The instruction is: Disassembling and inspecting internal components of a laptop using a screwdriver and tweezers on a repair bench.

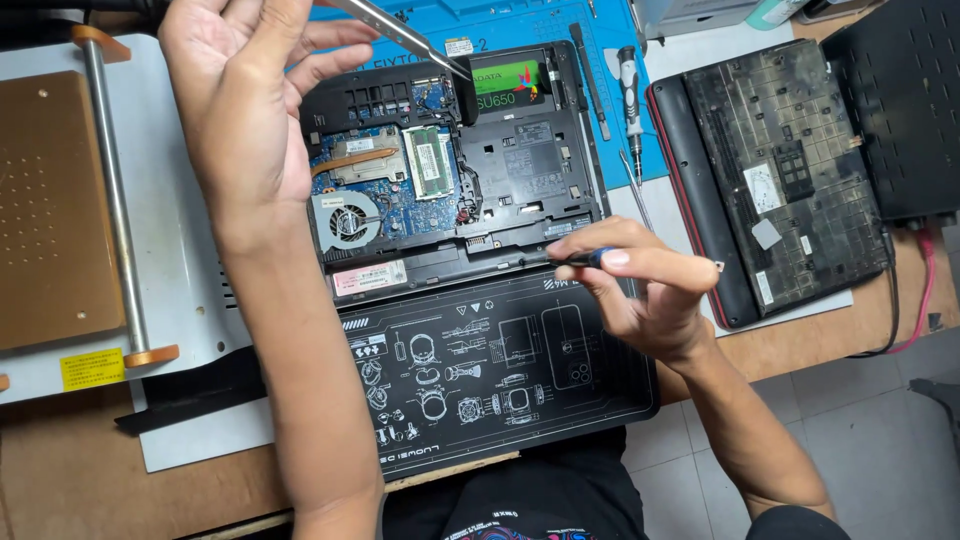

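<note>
Laptop [455, 175], opened with its boards bare, lies at twelve o'clock from us on the blue mat [520, 20]. We judge it stiff but fragile inside, best gripped by its outer edges. Our left hand [245, 90] pinches tweezers [400, 32] over the drive; our right hand [640, 285] closes on a small screwdriver [575, 258].

The left hand [245, 95] is raised over the far left corner of the open laptop [455, 165], palm turned right, fingers loosely spread, forearm running straight back toward the body. The right hand [640, 290] sits at the laptop's near right edge, fingers pinched together, wrist bent, forearm angling back right.
</note>
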